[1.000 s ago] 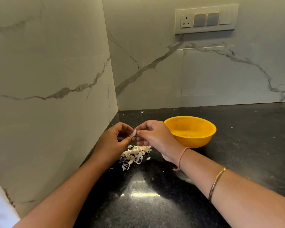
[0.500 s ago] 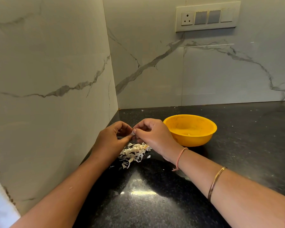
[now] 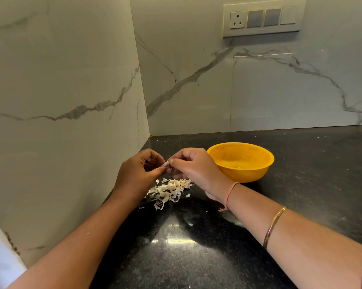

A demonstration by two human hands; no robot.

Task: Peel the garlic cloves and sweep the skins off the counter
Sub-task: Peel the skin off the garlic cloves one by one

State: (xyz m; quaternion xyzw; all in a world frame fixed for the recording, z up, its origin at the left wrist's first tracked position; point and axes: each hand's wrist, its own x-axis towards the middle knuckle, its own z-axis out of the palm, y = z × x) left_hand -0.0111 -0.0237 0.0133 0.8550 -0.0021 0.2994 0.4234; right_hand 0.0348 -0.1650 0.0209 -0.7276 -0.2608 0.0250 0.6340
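Note:
A small garlic clove (image 3: pixel 165 164) with pale skin is held between both hands above the black counter (image 3: pixel 196 257). My left hand (image 3: pixel 138 174) pinches it between thumb and fingers from the left. My right hand (image 3: pixel 193 166) pinches its skin from the right with thumb and forefinger. Most of the clove is hidden by the fingertips. A heap of papery garlic skins (image 3: pixel 168 190) lies on the counter just below the hands. A yellow bowl (image 3: pixel 241 161) stands to the right of my right hand, with a few pale bits at its bottom.
Marble walls meet in a corner (image 3: pixel 143 113) close behind and left of the hands. A switch panel with a socket (image 3: pixel 263 18) is on the back wall. A few skin flecks lie scattered across the counter.
Both hands stay together on the clove, with only small finger shifts. The view has tilted slightly.

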